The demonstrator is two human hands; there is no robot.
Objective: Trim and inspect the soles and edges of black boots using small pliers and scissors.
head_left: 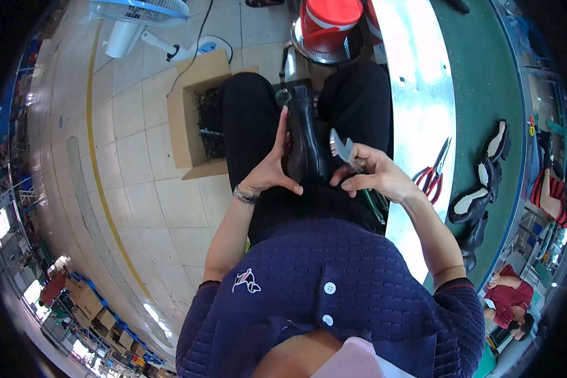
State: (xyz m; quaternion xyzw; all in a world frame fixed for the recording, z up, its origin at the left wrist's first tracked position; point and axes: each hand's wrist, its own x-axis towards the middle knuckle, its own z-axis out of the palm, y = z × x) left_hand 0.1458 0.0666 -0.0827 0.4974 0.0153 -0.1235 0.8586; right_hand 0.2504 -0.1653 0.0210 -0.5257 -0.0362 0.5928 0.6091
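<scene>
A glossy black shoe (305, 138) lies lengthwise between my thighs, above my lap. My left hand (272, 165) cups its left side, index finger stretched along it and thumb near the end closest to me; the other fingertips are partly hidden. To the right of the shoe, my right hand (375, 173) grips a small tool with a broad silver blade (340, 147); its exact kind is unclear. The fingertips of that hand come close to the shoe's near end. Beyond my left index finger is a green ring-shaped thing (283, 96).
A cardboard box (181, 126) with dark scraps stands left of my knees. On the metal-topped bench (416, 75) to my right lie red-handled pliers or scissors (431, 179). Several shoes (472, 205) line the green surface (479, 75). Ahead are a fan (138, 12) and red bucket (331, 25).
</scene>
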